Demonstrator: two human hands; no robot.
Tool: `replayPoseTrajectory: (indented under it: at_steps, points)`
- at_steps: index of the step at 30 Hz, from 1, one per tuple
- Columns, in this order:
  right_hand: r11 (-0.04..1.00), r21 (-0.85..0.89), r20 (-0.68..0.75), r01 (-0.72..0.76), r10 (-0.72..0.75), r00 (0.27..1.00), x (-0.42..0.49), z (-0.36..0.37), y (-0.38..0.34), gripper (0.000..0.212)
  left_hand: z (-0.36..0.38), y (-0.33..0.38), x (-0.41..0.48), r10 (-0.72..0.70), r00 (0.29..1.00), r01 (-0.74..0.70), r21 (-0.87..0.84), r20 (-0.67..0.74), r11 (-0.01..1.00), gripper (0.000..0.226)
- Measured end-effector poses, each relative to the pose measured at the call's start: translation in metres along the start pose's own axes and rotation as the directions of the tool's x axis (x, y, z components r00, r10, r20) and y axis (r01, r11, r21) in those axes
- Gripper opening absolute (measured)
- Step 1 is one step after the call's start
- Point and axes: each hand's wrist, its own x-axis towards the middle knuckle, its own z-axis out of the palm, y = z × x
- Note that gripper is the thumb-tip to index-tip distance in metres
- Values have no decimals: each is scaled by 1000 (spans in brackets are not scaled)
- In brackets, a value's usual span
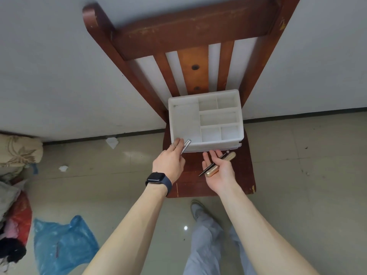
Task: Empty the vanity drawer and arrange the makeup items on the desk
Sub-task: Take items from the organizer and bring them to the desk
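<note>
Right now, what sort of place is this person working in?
Probably a lived-in room at home, a bedroom or storeroom: the white divided organizer sits on a wooden chair against a plain wall, and a blue plastic bag and heaped clothes lie on the tiled floor.

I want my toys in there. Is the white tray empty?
Empty. All six compartments of the tray show bare white bottoms.

Views: one. Head camera, wide-angle, worn on the person. Faces forward and steeply down, past both forearms (127,225). Centre: wooden chair (190,30) against the wall (49,66), seat close below. Left hand (168,163) and right hand (220,169) sit near mid-frame, at close range. Floor (297,175) fills the lower half. Straight edges lean outward.
</note>
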Motion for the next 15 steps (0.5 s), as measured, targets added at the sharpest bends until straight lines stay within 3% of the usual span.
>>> replayPoseTrajectory:
  at_steps: [7,12,15]
  points:
    - [997,69,66,-37,32,997,10,12,-1,35,-4,-2,3,22,999,-22,24,24,999,60]
    - [999,-29,85,-28,31,996,6,3,-9,33,-7,2,4,16,999,-18,31,40,999,59]
    - [982,-187,42,2,6,999,-3,-5,-19,29,-14,4,1,-11,996,10,4,89,1000,60]
